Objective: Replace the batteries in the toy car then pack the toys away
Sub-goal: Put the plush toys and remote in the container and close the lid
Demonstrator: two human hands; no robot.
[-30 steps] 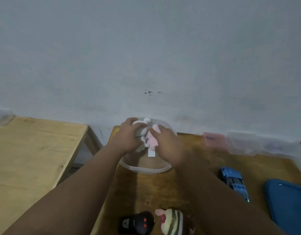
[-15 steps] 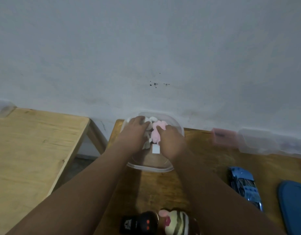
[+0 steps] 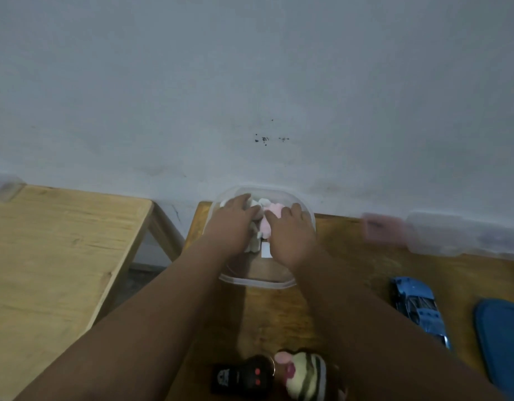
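Standing at nine o'clock, a pale wooden desk (image 3: pixel 56 256) carries only a blurred clear container (image 3: pixel 5 188) at its far corner by the wall. Across a gap, a darker desk (image 3: pixel 351 273) holds the toys. At its far edge, toward twelve o'clock, sits a clear plastic tub (image 3: pixel 258 283) with rounded corners. Inside it lies a soft toy (image 3: pixel 265 224) in pink and white, a white tag showing below it. The left hand (image 3: pixel 231 227) lies palm down on the toy's white side, fingers curved over it; the right hand (image 3: pixel 290 235) presses likewise on the pink side. Whether either hand truly grips the toy cannot be told. At six o'clock, near the frame's bottom, a black remote control (image 3: pixel 244 374) with red buttons touches a striped plush toy (image 3: pixel 303 374). At three o'clock, a pink-lidded box (image 3: pixel 381 231) and more clear containers (image 3: pixel 441 235) line the wall, their contents too blurred to tell. The blue toy car (image 3: pixel 417 306) rests on the desk at four o'clock, outside the tub, just beside a blue lid (image 3: pixel 501 340) at the right edge.
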